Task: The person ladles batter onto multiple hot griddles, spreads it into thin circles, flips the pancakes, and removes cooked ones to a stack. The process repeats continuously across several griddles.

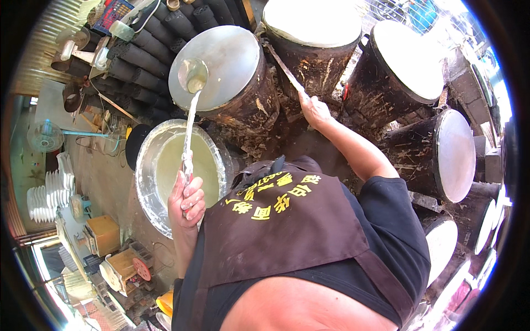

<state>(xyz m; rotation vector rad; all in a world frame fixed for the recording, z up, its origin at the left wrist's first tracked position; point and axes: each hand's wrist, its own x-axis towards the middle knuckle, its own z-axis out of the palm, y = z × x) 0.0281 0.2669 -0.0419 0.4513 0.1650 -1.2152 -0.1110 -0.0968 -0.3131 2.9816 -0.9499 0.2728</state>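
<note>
My left hand (187,198) is closed around the batter-smeared handle of a metal ladle (188,132). The ladle's bowl, with some pale liquid in it, is over a round flat metal plate (230,62) that tops a dark, crusted drum stove (252,109). Beneath the handle stands a large metal basin (145,186) of pale greenish batter (186,157), its rim coated white. With my right hand (315,111) I grip a long flat handle (285,68). Its far end reaches the gap between this stove and a neighbouring one (306,68); what it joins is unclear.
More drum stoves (414,153) with round tops curve around my right side. Stacked black briquettes (140,56) rise behind the nearest plate. At left are a fan (46,135), wooden-bodied machines (120,269) and a pile of white objects (51,188).
</note>
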